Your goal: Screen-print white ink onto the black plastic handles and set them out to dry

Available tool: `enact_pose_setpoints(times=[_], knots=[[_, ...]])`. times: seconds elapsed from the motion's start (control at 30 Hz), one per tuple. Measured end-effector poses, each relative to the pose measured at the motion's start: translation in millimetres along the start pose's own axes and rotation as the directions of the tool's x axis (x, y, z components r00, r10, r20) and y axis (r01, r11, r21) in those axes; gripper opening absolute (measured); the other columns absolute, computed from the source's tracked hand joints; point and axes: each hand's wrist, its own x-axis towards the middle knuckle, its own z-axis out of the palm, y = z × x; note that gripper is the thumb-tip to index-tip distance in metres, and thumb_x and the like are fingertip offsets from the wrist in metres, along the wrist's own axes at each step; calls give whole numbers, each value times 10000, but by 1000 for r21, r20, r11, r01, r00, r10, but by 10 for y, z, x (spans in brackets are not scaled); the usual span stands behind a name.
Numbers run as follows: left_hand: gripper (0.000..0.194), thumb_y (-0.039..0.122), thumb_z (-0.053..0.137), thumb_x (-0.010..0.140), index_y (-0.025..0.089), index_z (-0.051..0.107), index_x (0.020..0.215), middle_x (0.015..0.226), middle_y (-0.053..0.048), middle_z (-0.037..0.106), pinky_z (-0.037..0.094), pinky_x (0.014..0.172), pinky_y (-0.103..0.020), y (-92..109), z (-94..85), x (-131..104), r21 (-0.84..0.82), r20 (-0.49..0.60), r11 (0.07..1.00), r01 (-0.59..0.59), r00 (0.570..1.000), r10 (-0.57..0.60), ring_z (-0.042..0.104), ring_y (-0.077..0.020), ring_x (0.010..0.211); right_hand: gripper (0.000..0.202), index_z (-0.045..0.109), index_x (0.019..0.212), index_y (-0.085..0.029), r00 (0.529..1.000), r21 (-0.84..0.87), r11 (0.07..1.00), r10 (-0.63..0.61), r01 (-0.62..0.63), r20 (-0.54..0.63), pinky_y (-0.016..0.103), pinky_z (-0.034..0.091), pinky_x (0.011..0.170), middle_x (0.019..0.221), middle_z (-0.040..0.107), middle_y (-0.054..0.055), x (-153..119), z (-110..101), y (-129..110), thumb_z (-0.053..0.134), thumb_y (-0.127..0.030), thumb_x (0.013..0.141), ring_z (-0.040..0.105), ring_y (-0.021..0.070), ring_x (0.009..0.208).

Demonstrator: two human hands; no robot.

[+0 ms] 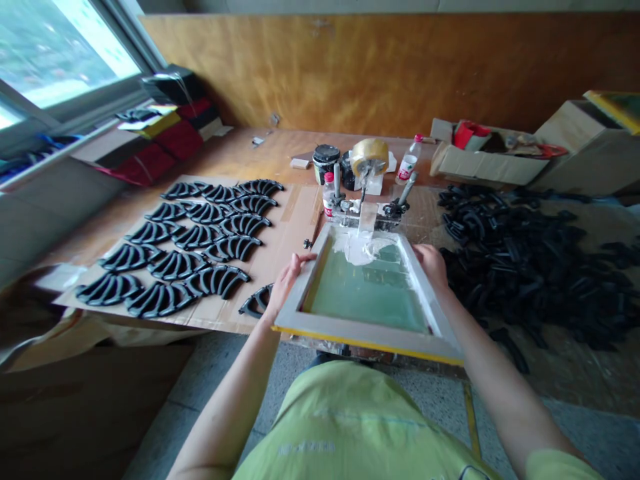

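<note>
A screen-printing frame [357, 340] with a green mesh lies before me, its far end at a metal clamp stand [370, 212]. White paste or ink [361, 248] is smeared across the far part of the mesh. My left hand [287, 283] holds the frame's left side, its fingertips reaching toward the far corner. On the opposite side, my right hand [433, 267] grips the right rail with bent fingers. Partly hidden behind my left hand is a single curved black part [255, 301]. Whatever lies beneath the frame is hidden.
Rows of curved black parts [167, 267] cover cardboard [295, 212] on the left. A dark heap of black parts [530, 260] fills the right. Behind the clamp stand a tape roll [370, 155], a black-lidded tub [326, 160] and a bottle [409, 160]. An open carton [493, 163] sits farther right.
</note>
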Motion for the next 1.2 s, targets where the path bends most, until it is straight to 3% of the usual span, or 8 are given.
enact_pose_setpoints(times=[0.13,0.23,0.43,0.63,0.83,1.0,1.1,1.2], knots=[[747,578,630,773,232,470,1415,931,-28,698,489,646,-244,-595,-74,-130,14,58,983,181,982,-181,629,-161,748,480,528,1312,-175,981,-22,986,-166,164,-99,487,387,1045,1329,483,157,498,-25,-288,585,-256,842,462,308,1222],[845,537,660,757,246,347,1487,887,-19,693,488,638,-240,-960,-60,-66,14,43,975,220,974,-220,630,-154,723,469,526,1269,-147,941,-80,939,-326,333,89,452,401,1012,1279,517,169,730,219,-685,641,-202,817,466,306,1195],[726,549,621,793,231,458,1424,951,-46,692,494,675,-249,-1156,-80,5,102,10,971,214,976,-216,636,-168,783,120,629,935,-131,869,-212,886,-311,411,385,356,427,839,947,652,140,388,448,-906,535,-138,861,562,257,943],[700,556,616,798,224,484,1399,1077,-68,685,499,726,-260,-1098,-63,-47,68,30,974,216,975,-218,634,-181,860,266,662,906,-167,596,83,727,-618,682,514,303,423,776,886,649,78,72,96,-785,471,-24,788,557,214,895],[738,564,636,773,214,475,1402,973,-55,708,502,687,-262,-1021,-56,-54,36,33,972,232,972,-234,642,-179,800,261,672,941,-167,757,23,814,-549,580,354,336,447,817,929,655,91,90,285,-755,464,-59,827,560,228,954],[745,551,647,765,213,461,1404,900,-39,704,493,652,-255,-947,-49,-67,18,52,969,246,968,-246,634,-172,753,292,671,1042,-195,719,137,789,-606,599,341,367,469,885,999,676,76,-124,291,-721,485,-80,849,575,232,1016],[780,545,657,754,202,438,1419,876,-35,694,475,617,-246,-778,-77,-100,6,84,967,255,963,-255,624,-166,721,256,649,1124,-234,827,102,879,-473,465,304,335,486,832,994,679,47,155,235,-830,585,-219,877,609,214,925],[744,561,644,761,220,474,1400,859,-17,674,428,557,-218,-441,-147,-139,73,93,969,234,966,-241,591,-148,689,505,528,1333,-285,928,-7,953,-292,302,230,334,485,811,1043,669,43,626,186,-938,656,-266,844,614,216,894]])
